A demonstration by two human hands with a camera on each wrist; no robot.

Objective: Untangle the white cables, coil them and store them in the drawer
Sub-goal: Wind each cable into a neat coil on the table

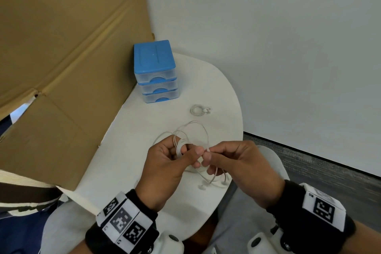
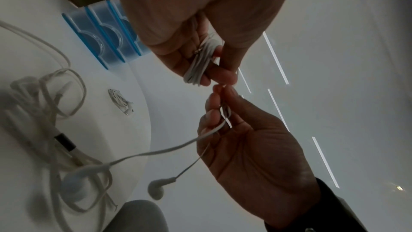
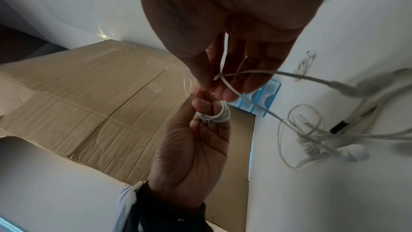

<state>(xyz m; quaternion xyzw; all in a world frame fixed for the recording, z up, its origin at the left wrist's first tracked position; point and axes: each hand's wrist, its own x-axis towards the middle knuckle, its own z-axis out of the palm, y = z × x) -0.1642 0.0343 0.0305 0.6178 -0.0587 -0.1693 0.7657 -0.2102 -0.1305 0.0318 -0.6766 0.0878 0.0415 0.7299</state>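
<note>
My left hand (image 1: 181,153) holds a small coil of white cable (image 1: 179,146) wound round its fingers; the coil (image 2: 200,64) shows clearly in the left wrist view. Close beside it, my right hand (image 1: 208,156) pinches the same cable's loose strand (image 3: 225,84). An earbud (image 2: 157,188) hangs from that strand. Under both hands a tangle of white cables (image 1: 214,179) lies on the white table (image 1: 127,161). Another coiled cable (image 1: 199,109) lies farther back. The blue three-drawer unit (image 1: 155,72) stands at the back left, its drawers all pushed in.
A large cardboard sheet (image 1: 61,47) leans along the table's left side, right behind the drawer unit. The table's rounded edge runs close on the right, with grey carpet (image 1: 329,171) and a white wall beyond. My knees sit under the near edge.
</note>
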